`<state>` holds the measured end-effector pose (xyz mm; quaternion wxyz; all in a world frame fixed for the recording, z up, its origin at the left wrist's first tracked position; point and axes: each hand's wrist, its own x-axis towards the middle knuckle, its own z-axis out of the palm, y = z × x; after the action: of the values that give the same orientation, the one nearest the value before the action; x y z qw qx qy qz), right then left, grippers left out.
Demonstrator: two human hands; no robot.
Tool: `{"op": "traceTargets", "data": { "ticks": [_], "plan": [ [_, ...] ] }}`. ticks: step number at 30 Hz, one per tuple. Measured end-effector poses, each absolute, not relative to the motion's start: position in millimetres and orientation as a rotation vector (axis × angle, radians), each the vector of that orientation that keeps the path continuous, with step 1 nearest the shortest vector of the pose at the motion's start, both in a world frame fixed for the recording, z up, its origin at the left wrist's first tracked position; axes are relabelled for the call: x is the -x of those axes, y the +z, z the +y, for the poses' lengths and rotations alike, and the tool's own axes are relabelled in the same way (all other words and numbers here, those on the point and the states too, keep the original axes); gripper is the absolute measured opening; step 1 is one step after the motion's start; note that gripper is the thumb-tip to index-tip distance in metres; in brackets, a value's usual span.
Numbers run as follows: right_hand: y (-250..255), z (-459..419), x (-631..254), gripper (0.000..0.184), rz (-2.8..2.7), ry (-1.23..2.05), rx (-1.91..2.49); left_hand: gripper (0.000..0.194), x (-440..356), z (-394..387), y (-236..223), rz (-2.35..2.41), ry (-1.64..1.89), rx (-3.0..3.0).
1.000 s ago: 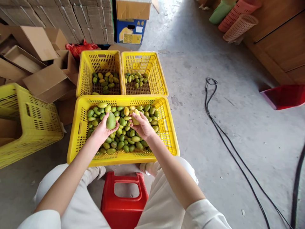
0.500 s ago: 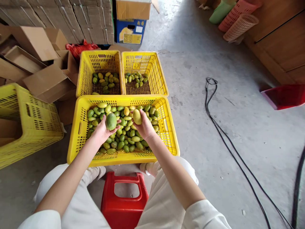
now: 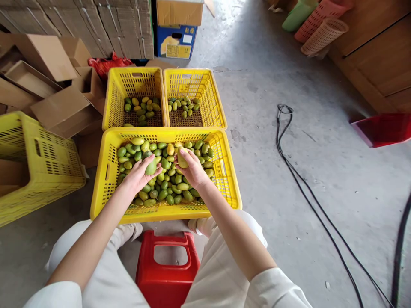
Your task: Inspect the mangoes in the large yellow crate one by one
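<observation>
Over the front yellow crate (image 3: pixel 167 214), my left hand (image 3: pixel 138 176) is closed around a green mango (image 3: pixel 151 167), its thumb lying across the top of the fruit. My right hand (image 3: pixel 194 172) grips a paler yellow-green mango (image 3: pixel 182 159), with the thumb over it. The two hands are a little apart, palms turned toward each other. Below them, many loose mangoes (image 3: pixel 170 190), mostly green with some yellow, cover the bottom of the crate.
Behind the front crate stand a back left crate (image 3: pixel 112 98) and a back right crate (image 3: pixel 213 98), each with some mangoes. A red stool (image 3: pixel 167 278) is between my legs. Cardboard boxes (image 3: pixel 61 111) and another yellow crate (image 3: pixel 54 158) are left; black cable (image 3: pixel 289 162) lies right.
Both mangoes have been turned in my hands: half a second ago their faces showed more fully, and now the thumbs lie over them. Hands and crates are in nearly the same place.
</observation>
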<state>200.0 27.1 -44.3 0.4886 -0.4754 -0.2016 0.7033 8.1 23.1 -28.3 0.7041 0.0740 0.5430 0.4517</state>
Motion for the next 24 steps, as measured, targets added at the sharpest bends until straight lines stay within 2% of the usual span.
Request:
{"op": "traceTargets", "data": {
  "ticks": [3, 8, 12, 20, 24],
  "plan": [
    [-44.4, 26.4, -198.6, 0.045, -0.499, 1.695, 1.150, 0.019, -6.8, 22.3, -32.9, 1.177, 0.988, -0.260],
    [-47.3, 30.6, -197.7, 0.044, -0.442, 1.653, 1.211, 0.053, -2.6, 23.7, -36.8, 1.176, 0.839, -0.350],
    [-49.6, 31.5, -199.2, 0.047, -0.448, 1.616, 1.290, 0.061, -1.8, 24.0, -36.9, 1.194, 0.793, -0.382],
    [-48.1, 28.6, -199.6, 0.053, -0.469, 1.757, 1.219, 0.041, -8.8, 25.2, -25.5, 1.221, 0.834, -0.280],
    [-41.9, 27.4, -199.9, 0.057, -0.515, 1.756, 1.233, 0.022, -8.2, 23.8, -22.7, 1.238, 0.867, -0.310]
  ]
}}
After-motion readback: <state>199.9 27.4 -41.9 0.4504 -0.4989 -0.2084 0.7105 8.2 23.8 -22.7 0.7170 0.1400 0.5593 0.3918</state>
